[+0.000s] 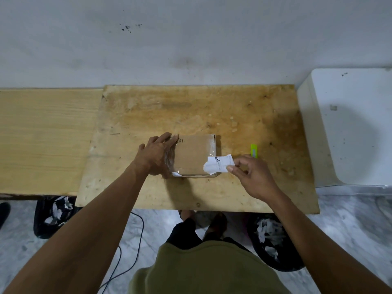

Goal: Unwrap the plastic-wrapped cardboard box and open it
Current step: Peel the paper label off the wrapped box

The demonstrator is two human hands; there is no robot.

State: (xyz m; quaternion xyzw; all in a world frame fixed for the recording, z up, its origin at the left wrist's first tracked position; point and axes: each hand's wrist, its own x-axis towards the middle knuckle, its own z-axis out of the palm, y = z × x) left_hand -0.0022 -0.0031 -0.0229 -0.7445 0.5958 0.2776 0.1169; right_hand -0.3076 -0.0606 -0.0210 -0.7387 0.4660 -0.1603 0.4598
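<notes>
Left bench: a pale wooden bench top (42, 141) is seen at the far left, set against the wall and butted against the plywood board
Left bin: a black bin (54, 217) holding scraps of torn paper is seen on the floor under the bench
Board: a stained plywood board (191, 111) is laid as the work surface, and the box is carried on it
Left hand: the left hand (156, 154) is laid over the left end of the box, fingers spread and fairly straight, pressed on the wrapped top and side; nothing is pinched by it
Box: the cardboard box (194, 154) is found flat near the middle of the board, toward the near edge, between the two hands; it is closed, and clear plastic wrap (169, 162) is seen over it, crinkled at the left end
Label: a torn white paper label (217, 165) is lifted at the box's near right corner
Right hand: the right hand (250, 177) is held just right of the box, the label's right edge pinched between thumb and fingertips
Cutter: a lime-green cutter (254, 150) is seen on the board just beyond the right hand, apart from the box
Right bin: a second black bin (273, 240) with paper scraps is seen on the floor beneath the board's near right part
White block: a white box-like thing (350, 128) is stood to the right of the board
</notes>
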